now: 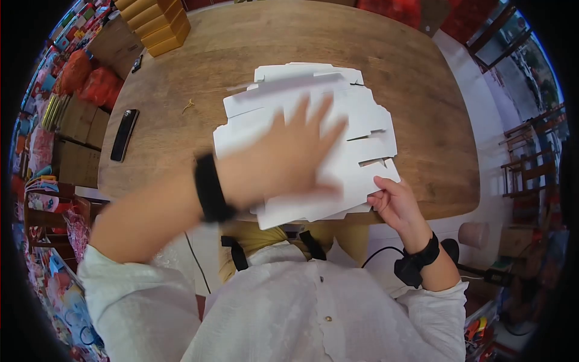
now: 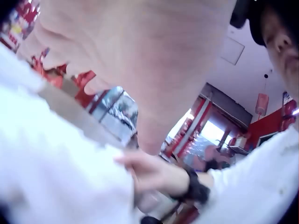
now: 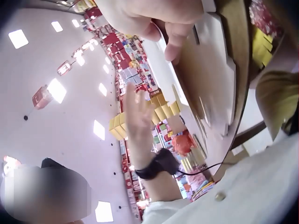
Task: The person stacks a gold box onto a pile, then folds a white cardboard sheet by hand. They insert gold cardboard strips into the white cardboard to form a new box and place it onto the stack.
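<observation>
Pinching stack of white die-cut cardboard sheets at its 5 o'clock corner with right hand. Laid left hand spread flat on top, fingers toward 1 o'clock. Sat at near edge of brown wooden table, long axis 11 to 5.

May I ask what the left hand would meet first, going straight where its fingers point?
The left hand would probably meet the white card sheets, then bare table; depth unclear.
</observation>
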Available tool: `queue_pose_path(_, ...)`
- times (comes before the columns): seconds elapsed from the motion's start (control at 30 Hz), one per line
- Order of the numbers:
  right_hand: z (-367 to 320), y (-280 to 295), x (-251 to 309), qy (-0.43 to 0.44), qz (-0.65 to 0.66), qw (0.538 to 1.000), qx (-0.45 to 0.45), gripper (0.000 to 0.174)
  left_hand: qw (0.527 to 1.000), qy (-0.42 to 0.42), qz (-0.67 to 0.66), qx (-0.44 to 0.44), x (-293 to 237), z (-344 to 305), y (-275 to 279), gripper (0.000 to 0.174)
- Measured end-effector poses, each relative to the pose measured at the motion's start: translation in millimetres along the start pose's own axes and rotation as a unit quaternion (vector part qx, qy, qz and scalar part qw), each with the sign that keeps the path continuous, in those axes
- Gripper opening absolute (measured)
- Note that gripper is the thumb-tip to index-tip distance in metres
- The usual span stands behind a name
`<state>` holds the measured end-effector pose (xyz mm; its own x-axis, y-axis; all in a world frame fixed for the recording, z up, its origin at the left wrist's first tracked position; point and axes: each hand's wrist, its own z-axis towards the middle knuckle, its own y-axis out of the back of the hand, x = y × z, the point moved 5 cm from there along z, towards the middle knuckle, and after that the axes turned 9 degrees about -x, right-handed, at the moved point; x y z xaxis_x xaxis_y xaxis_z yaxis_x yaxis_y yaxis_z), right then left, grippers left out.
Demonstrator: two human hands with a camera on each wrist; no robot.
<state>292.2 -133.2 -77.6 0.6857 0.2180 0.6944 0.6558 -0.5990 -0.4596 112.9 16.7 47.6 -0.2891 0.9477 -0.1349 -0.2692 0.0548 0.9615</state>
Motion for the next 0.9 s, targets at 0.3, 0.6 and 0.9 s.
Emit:
queue_pose_path(0.3, -74.0, -101.7, 26.6, 0.249, -0.493, 0.786, 0.279, 0.065, 0.99, 0.035, -0.084, 0.11, -0.8, -57.6, -54.1, 0.052)
queue_pose_path(0.6, 81.3, -129.4, 47.2, 0.278, -0.743, 0.563, 0.231, 0.032, 0.955, 0.179, -0.176, 0.156, 72.0, -14.4, -63.2, 0.023)
queue_pose_path(0.9, 80.8, -122.0, 45.4, 0.119, -0.751, 0.63, 0.16, 0.027, 0.945, 0.25, -0.187, 0.102, 87.9, -23.0, -78.3, 0.026)
